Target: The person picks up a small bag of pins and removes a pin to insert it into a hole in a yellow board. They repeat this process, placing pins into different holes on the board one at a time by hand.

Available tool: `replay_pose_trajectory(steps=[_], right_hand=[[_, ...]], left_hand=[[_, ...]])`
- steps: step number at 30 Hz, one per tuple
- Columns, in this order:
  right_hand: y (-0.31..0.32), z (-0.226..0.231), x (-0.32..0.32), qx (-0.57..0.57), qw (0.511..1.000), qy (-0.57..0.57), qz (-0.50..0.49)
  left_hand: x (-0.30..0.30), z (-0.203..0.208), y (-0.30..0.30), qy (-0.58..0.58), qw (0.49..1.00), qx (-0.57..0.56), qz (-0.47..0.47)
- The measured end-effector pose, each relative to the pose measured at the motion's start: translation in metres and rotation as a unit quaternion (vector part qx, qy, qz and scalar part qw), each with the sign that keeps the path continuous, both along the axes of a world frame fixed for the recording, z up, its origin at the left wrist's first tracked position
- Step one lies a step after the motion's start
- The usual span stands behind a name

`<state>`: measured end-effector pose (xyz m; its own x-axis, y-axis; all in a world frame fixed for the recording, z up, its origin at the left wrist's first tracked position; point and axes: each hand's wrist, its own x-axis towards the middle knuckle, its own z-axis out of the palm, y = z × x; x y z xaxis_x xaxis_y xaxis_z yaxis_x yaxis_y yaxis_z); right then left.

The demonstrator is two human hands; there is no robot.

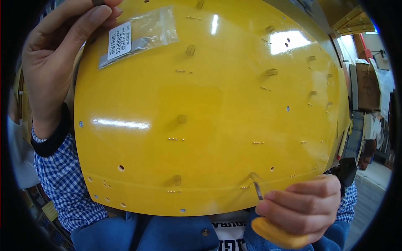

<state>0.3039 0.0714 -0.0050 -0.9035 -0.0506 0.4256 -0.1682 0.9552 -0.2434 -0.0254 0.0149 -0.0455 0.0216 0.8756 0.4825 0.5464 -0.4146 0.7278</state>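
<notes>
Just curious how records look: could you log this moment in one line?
Left hand: pinching dark piece; right hand: gripping metal tool at yellow board; labelled clear bag: on board

Free panel [234,113] room beside bag [140,35]

The left hand [52,69] is up in the upper left of the frame, thumb [90,23] and fingers [60,19] pinching at the top edge. The left arm [67,180] reaches up below it. The right hand [305,205] is in the lower right, fingers curled closed.
</notes>
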Motion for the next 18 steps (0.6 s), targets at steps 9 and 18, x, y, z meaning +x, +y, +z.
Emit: replay_pose_trajectory(steps=[9, 18], right_hand=[[0.011, -0.006, 0.0, -0.177, 0.983, -0.057, -0.004], [0.007, -0.018, -0.004, -0.04, 0.996, 0.069, 0.04]], left_hand=[[0.003, -0.005, -0.011, 0.018, 0.999, -0.002, 0.031], [0.006, -0.006, -0.007, 0.009, 0.999, 0.007, 0.042]])
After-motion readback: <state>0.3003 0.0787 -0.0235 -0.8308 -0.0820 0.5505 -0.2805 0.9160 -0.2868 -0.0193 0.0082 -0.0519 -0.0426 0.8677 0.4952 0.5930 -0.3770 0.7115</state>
